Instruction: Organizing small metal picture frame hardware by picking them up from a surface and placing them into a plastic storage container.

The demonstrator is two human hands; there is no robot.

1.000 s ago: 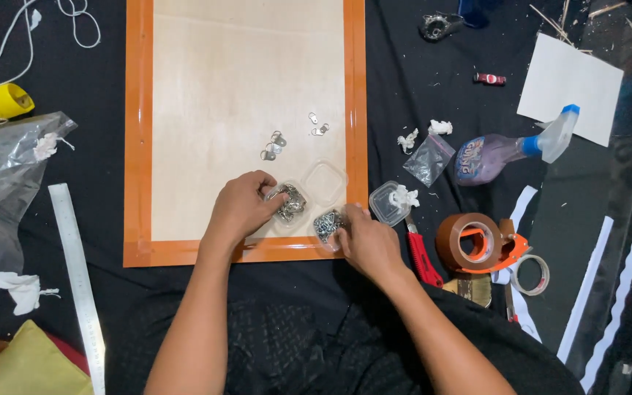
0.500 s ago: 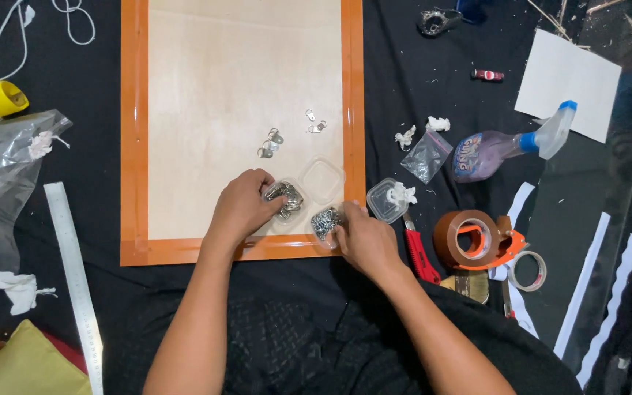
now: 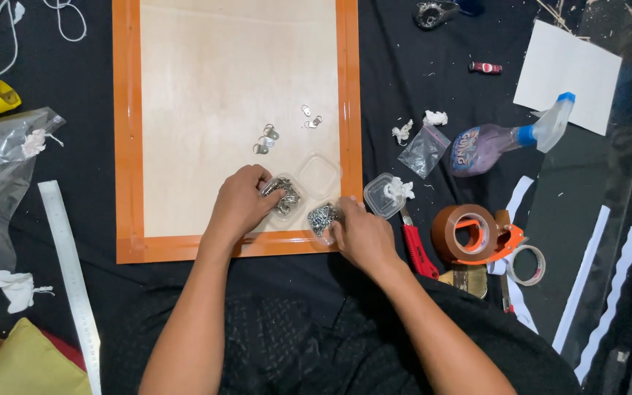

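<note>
1. Left hand (image 3: 239, 205): fingers clenched on metal hangers in the left tub (image 3: 284, 196), on the board (image 3: 221, 88).
2. Right hand (image 3: 360, 234): grasping the right tub (image 3: 323, 217), just right of the first; tubs nearly touching.

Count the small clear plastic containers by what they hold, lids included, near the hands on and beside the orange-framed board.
Tubs of metal hardware: 2, one under the left hand at, one by the right hand at.
Tub with white wadding: 1.
Loose clear lid: 1.
Total: 4.
</note>
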